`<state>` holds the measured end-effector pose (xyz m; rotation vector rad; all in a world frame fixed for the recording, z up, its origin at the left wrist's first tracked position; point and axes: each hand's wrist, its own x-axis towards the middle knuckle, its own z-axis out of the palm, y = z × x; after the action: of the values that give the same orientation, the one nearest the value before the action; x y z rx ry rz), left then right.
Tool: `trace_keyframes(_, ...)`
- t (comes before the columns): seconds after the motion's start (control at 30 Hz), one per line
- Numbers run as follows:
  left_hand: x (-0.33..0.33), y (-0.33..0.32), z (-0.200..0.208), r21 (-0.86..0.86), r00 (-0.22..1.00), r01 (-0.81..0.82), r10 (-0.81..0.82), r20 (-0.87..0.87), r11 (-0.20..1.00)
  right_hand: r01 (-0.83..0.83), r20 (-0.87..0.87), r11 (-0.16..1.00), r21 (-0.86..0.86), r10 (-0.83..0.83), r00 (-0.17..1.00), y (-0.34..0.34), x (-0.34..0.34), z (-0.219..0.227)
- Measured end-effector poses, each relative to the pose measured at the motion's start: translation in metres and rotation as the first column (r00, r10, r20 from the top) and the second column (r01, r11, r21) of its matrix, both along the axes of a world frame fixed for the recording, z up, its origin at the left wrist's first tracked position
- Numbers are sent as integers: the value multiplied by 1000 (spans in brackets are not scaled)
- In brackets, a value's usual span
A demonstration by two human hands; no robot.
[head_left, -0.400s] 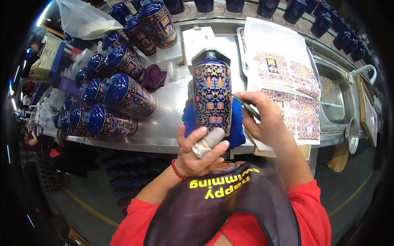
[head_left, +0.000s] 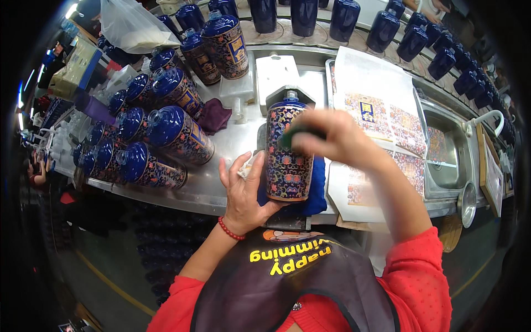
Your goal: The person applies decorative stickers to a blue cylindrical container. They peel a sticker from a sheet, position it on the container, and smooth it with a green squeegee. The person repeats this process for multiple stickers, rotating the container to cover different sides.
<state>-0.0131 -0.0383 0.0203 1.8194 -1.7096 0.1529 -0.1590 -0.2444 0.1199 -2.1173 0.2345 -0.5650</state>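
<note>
A dark blue bottle (head_left: 287,160) with a colourful floral pattern lies tilted back on a rest in front of me, its glass neck pointing away. My left hand (head_left: 243,191) steadies it, thumb at the base and index finger along its left side, the other fingers spread. Whitish wrapping (head_left: 247,167) shows around one of those fingers. Blurred by motion, my right hand (head_left: 340,135) grips a dark green flat scraper (head_left: 287,138) against the bottle's upper front. Beneath the bottle is a blue cloth (head_left: 318,191).
Patterned bottles (head_left: 177,133) crowd the left of the metal table, near a purple cloth (head_left: 214,116). Printed decal sheets (head_left: 373,83) lie right, before a sink (head_left: 451,177). Plain blue bottles (head_left: 343,21) line the far side. A ladle (head_left: 467,207) is at the right edge.
My right hand has moved up and left, bringing the scraper from the bottle's right edge onto its front. My left hand has shifted from below the base to the bottle's left side.
</note>
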Motion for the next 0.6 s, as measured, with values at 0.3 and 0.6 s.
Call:
trace_keyframes(0.3,-3,-1,17,-123,986,-26,46,157,992,-137,93,991,-3,136,986,22,-17,-6)
trace_keyframes(0.6,2,-4,0,38,999,-42,43,-28,998,-121,122,978,-169,143,982,24,-22,-15)
